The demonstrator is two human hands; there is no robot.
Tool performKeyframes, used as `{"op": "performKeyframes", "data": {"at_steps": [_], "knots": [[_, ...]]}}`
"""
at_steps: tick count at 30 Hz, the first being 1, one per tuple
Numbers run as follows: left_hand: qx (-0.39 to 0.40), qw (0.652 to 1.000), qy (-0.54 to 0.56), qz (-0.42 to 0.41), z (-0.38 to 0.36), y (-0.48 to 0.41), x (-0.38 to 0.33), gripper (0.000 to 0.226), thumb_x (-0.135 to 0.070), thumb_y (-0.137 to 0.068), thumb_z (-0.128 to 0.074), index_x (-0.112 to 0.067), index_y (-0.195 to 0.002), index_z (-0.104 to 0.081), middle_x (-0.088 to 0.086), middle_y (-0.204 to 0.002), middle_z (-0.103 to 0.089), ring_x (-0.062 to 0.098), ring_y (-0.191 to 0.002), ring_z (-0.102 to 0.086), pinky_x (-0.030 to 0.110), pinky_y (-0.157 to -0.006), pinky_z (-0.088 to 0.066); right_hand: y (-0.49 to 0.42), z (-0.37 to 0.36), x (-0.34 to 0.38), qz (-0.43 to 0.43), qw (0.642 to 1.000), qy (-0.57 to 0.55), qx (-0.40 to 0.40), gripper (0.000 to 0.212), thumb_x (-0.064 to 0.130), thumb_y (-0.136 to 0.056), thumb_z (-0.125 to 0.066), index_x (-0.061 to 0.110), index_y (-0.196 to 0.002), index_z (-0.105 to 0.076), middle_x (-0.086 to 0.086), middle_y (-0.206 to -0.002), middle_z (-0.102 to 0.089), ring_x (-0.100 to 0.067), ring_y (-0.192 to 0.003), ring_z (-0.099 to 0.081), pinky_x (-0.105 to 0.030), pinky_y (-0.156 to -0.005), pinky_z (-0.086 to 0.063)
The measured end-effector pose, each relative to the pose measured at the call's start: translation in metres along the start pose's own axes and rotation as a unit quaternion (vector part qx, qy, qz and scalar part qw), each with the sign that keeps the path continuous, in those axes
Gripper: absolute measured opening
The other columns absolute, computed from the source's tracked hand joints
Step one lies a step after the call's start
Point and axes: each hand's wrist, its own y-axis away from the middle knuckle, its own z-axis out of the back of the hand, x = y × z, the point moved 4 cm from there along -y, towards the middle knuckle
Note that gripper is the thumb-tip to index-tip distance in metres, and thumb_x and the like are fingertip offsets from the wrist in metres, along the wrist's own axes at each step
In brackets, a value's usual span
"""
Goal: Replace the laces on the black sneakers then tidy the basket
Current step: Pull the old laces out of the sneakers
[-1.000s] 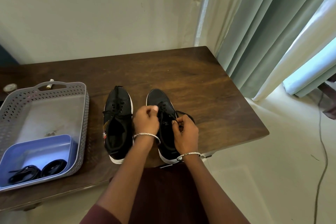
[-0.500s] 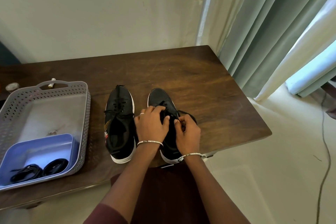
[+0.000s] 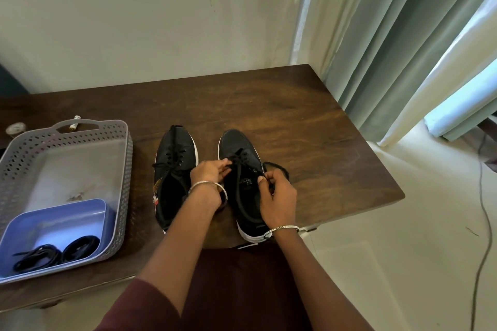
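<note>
Mid-frame, the left hand point(image 3: 208, 172) and right hand point(image 3: 277, 192) each pinch the lace point(image 3: 241, 154) on the right-side sneaker point(image 3: 233, 140) — likely to pull it loose.

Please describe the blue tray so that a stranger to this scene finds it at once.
On the dark wooden table, look at the grey perforated basket at its left end. The blue tray sits in the basket's near corner; it alone is blue and holds two coiled black laces.
</note>
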Motion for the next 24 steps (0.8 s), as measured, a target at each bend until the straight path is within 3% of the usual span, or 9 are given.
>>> {"op": "performKeyframes", "data": {"at_steps": [3,6,10,13,17,18,19,22,24], "knots": [[0.049,0.997,-0.021,0.059,0.0,0.007,-0.001,0.019,-0.013,-0.099,-0.05,-0.016,-0.084,-0.062,-0.003,-0.101,-0.068,0.008,-0.098,-0.059,0.027,-0.077,-0.039,0.0,0.0,0.0,0.0,1.0,-0.005,0.0,0.01,0.016,-0.097,-0.061,0.016,-0.086,-0.061,0.003,-0.068,-0.059,-0.006,-0.054,-0.05,-0.012,-0.052,-0.038],[0.013,0.985,-0.129,-0.115,0.005,0.008,-0.01,0.021,-0.003,-0.09,-0.058,-0.022,-0.082,-0.06,-0.001,-0.094,-0.069,0.01,-0.083,-0.063,0.028,-0.067,-0.044,0.0,0.0,-0.001,0.0,1.0,-0.009,-0.004,0.01,0.015,-0.096,-0.061,0.014,-0.086,-0.062,0.002,-0.067,-0.059,-0.008,-0.052,-0.049,-0.014,-0.052,-0.038],[0.004,0.795,-0.435,-0.422,-0.001,0.013,-0.024,0.013,-0.025,-0.083,-0.061,-0.034,-0.09,-0.067,-0.011,-0.095,-0.067,0.017,-0.094,-0.062,0.036,-0.083,-0.05,0.0,-0.001,-0.001,-0.006,1.0,-0.011,-0.003,0.01,0.016,-0.096,-0.06,0.012,-0.088,-0.063,0.001,-0.068,-0.06,-0.009,-0.052,-0.049,-0.016,-0.051,-0.038],[-0.002,0.645,-0.622,-0.444,-0.017,0.017,-0.023,0.017,-0.043,-0.092,-0.058,-0.033,-0.102,-0.067,-0.009,-0.108,-0.065,0.021,-0.11,-0.055,0.04,-0.09,-0.042,0.0,-0.001,-0.001,-0.005,1.0,-0.002,-0.003,0.009,0.017,-0.096,-0.06,0.013,-0.088,-0.063,0.002,-0.068,-0.059,-0.009,-0.052,-0.049,-0.017,-0.051,-0.038],[-0.067,0.567,-0.689,-0.447,-0.029,0.02,-0.03,0.021,-0.039,-0.099,-0.053,-0.024,-0.099,-0.068,-0.003,-0.099,-0.068,0.022,-0.102,-0.06,0.04,-0.086,-0.041,-0.001,0.001,0.002,0.0,1.0,-0.002,-0.002,0.01,0.015,-0.097,-0.06,0.013,-0.086,-0.061,0.004,-0.066,-0.057,-0.008,-0.051,-0.047,-0.015,-0.05,-0.037],[-0.054,0.593,-0.684,-0.421,-0.028,0.015,-0.03,0.022,-0.036,-0.099,-0.052,-0.021,-0.1,-0.068,0.0,-0.1,-0.068,0.024,-0.103,-0.06,0.04,-0.086,-0.041,-0.001,0.001,0.002,0.0,1.0,-0.004,0.0,0.011,0.015,-0.097,-0.06,0.013,-0.086,-0.061,0.004,-0.065,-0.056,-0.008,-0.052,-0.048,-0.015,-0.05,-0.037],[-0.032,0.66,-0.647,-0.379,-0.025,0.009,-0.03,0.023,-0.032,-0.1,-0.051,-0.016,-0.101,-0.068,0.003,-0.101,-0.069,0.026,-0.102,-0.061,0.039,-0.086,-0.042,0.0,0.001,0.002,0.0,1.0,-0.008,0.001,0.011,0.014,-0.097,-0.06,0.013,-0.085,-0.061,0.005,-0.064,-0.055,-0.007,-0.053,-0.049,-0.014,-0.05,-0.037],[0.025,0.954,-0.247,-0.165,-0.005,0.0,-0.028,0.03,-0.023,-0.105,-0.042,-0.005,-0.096,-0.064,0.003,-0.085,-0.064,0.016,-0.077,-0.061,0.032,-0.069,-0.046,0.0,0.001,0.002,-0.001,1.0,-0.017,0.0,0.014,0.013,-0.096,-0.061,0.016,-0.082,-0.059,0.005,-0.063,-0.055,-0.006,-0.054,-0.049,-0.013,-0.051,-0.037],[0.05,0.998,-0.012,-0.033,0.004,0.005,-0.024,0.034,-0.023,-0.108,-0.036,-0.012,-0.081,-0.054,-0.001,-0.075,-0.057,0.011,-0.07,-0.057,0.028,-0.067,-0.047,0.0,0.0,0.001,-0.002,1.0,-0.019,-0.003,0.014,0.014,-0.095,-0.061,0.015,-0.082,-0.06,0.005,-0.064,-0.056,-0.006,-0.053,-0.047,-0.013,-0.052,-0.037]]}}
